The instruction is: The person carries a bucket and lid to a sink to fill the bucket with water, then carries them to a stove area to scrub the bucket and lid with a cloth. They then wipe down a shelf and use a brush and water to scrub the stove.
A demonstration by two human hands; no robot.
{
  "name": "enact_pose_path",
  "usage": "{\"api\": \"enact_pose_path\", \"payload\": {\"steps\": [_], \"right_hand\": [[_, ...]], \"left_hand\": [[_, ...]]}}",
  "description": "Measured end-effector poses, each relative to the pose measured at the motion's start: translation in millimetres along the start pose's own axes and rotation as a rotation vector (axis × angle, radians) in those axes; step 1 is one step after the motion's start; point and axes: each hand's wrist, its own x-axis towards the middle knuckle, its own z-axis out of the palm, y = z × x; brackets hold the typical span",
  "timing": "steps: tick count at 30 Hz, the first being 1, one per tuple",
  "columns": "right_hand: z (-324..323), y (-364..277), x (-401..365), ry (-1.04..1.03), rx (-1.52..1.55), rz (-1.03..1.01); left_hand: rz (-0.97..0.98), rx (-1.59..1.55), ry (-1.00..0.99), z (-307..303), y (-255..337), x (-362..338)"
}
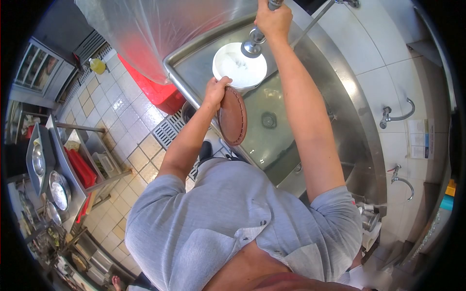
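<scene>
My right hand [274, 22] is wrapped around the handle of a metal spray faucet [252, 47], whose round head is over a white round tub [250, 77]. Whitish liquid or foam shows inside the tub. My left hand [217, 92] is closed at the tub's near left rim, thumb toward the rim. From the same hand hangs a brown oval lid [233, 119] with a notched edge, tilted on its side. My left fingers are partly hidden behind these pieces. Tub and lid are over the steel sink [174, 60].
Cloudy water covers the sink bottom around a drain [269, 120]. Clear plastic sheeting [141, 29] and a red bin [155, 92] stand at the left. A steel rack with bowls [59, 190] is farther left. Wall taps [395, 116] stick out at the right.
</scene>
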Motion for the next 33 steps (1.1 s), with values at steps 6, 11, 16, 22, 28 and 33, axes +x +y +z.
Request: {"api": "enact_pose_path", "payload": {"steps": [6, 11, 16, 22, 28, 33], "right_hand": [[-2, 4, 1, -0.023, -0.003, 0.004], [-3, 8, 1, -0.020, -0.014, -0.005], [-3, 11, 2, -0.011, -0.018, -0.026], [-4, 13, 2, -0.020, -0.025, -0.018], [-6, 9, 0, -0.014, -0.024, -0.014], [-2, 12, 0, 0.019, 0.008, -0.045]], "left_hand": [[-0.015, -0.001, 0.011, 1, 2, -2], [-0.021, 0.003, 0.020, -1, -1, 1], [-0.021, 0.013, 0.007, 0, 2, -1], [-0.021, 0.011, 0.017, -2, -3, 4], [-0.024, 0.016, 0.016, -2, -4, 4], [-0.021, 0.002, 0.017, -1, -1, 2]]}}
